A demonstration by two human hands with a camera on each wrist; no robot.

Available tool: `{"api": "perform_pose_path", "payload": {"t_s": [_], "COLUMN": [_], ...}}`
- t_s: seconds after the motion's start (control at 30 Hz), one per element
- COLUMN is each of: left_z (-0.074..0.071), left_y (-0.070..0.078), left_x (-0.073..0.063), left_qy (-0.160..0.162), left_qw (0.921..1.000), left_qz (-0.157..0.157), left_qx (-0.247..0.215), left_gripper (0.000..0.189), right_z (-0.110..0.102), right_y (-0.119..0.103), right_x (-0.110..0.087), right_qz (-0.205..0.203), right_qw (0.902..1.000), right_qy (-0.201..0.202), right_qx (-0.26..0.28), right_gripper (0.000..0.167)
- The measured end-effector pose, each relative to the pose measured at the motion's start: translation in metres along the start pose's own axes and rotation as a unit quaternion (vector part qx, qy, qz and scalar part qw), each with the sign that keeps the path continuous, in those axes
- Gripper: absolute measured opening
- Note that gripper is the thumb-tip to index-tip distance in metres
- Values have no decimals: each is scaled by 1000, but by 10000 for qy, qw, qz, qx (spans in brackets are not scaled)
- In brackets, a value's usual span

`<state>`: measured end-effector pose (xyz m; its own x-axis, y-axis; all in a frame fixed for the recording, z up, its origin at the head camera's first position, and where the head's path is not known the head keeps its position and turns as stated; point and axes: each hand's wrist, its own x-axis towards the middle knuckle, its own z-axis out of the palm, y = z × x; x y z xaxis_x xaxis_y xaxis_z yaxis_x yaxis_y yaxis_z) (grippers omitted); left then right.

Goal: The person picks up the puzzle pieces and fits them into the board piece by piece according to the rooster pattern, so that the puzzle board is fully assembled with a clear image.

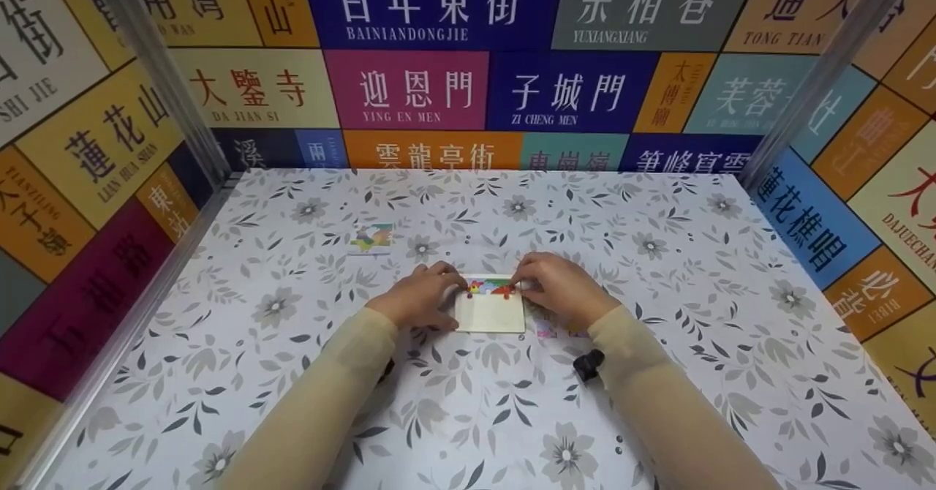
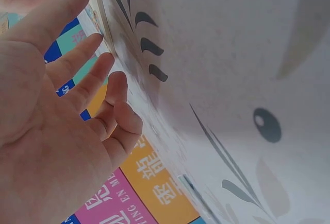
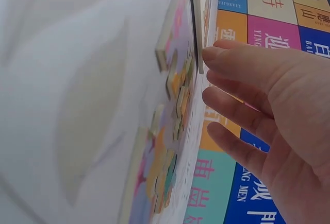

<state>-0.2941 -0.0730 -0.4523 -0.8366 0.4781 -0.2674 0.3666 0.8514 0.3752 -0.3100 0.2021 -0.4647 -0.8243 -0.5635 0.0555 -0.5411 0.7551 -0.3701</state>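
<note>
A small cream puzzle board [image 1: 491,318] lies on the table between the two hands. Colourful joined puzzle pieces [image 1: 488,286] fill a strip along its far side; the near part is bare. My left hand [image 1: 424,296] is at the board's left side, thumb low by the edge and index fingertip on the pieces' left end. From the right, my right hand [image 1: 559,285] touches the strip's right end with its fingertips. In the wrist views the fingers of both hands look loosely extended. Several loose puzzle pieces [image 3: 175,74] lie beside the board, partly under the right hand in the head view.
A colourful picture card [image 1: 371,235] lies farther back on the left. The table [image 1: 278,402] has a floral cover. Panels with large printed characters [image 1: 406,91] stand behind it and at both sides.
</note>
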Motion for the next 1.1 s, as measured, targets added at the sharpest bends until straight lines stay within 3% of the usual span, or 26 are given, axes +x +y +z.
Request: {"api": "perform_pose_path", "payload": {"t_s": [0.23,0.47,0.9,1.1], "left_z": [0,2,0,1], "left_y": [0,-2,-1,-1], "left_x": [0,-1,-1,1], "left_qy": [20,201,136,105], "left_qw": [10000,9994,9997,9999], "left_qz": [17,288,194,78], "left_qx": [4,-11,-78,-112], "left_gripper": [63,62,62,63], "right_z": [-1,-3,-9,-11], "right_y": [3,9,19,22], "right_x": [-3,-11,-26,-30], "right_qz": [124,184,208,402], "right_qw": [9999,9998,9996,9989], "right_qy": [20,36,160,184], "right_qx": [13,102,72,156], "right_gripper": [21,19,17,17]}}
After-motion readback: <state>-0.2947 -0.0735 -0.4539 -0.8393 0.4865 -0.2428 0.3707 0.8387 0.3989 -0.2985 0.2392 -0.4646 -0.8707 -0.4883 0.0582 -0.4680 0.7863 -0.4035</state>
